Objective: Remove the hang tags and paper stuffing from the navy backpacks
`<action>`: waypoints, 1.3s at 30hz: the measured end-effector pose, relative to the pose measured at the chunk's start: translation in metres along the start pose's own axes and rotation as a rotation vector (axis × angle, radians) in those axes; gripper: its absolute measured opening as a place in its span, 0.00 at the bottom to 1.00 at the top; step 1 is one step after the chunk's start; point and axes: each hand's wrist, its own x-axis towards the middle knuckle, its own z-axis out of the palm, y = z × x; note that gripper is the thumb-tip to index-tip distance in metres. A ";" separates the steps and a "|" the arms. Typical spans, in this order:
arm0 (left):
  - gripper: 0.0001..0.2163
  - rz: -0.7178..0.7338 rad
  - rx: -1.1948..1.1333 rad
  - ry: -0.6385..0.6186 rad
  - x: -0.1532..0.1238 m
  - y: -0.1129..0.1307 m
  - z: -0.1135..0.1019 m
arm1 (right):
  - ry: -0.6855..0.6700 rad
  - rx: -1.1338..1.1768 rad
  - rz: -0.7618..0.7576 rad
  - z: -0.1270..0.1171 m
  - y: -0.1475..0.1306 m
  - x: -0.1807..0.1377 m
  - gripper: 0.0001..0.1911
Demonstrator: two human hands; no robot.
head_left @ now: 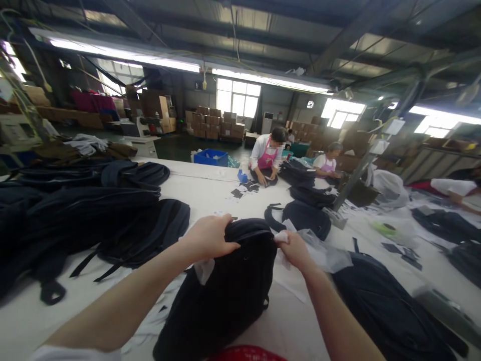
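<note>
A black backpack [233, 281] stands tilted on the white table right before me. My left hand [210, 238] grips its upper left side, thumb on the front and fingers over the top edge. At the upper right edge of the bag, my right hand [295, 248] is closed in a pinch beside the zipper, with a bit of white material at its fingertips. Whether those fingers also hold the bag's fabric is hard to make out. Clear plastic film [326, 253] lies just right of that hand. White paper [205, 271] shows below my left hand.
Dark backpacks [82, 210] are piled on the left. Another backpack [391, 306] lies at the right, near a slanted metal post [355, 183]. Across the white table [180, 188], a person in a pink apron [267, 155] works beside a blue bin [211, 157].
</note>
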 end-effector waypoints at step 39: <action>0.16 0.020 -0.687 -0.136 -0.030 0.000 0.024 | -0.684 -0.157 -0.195 0.039 -0.087 -0.054 0.22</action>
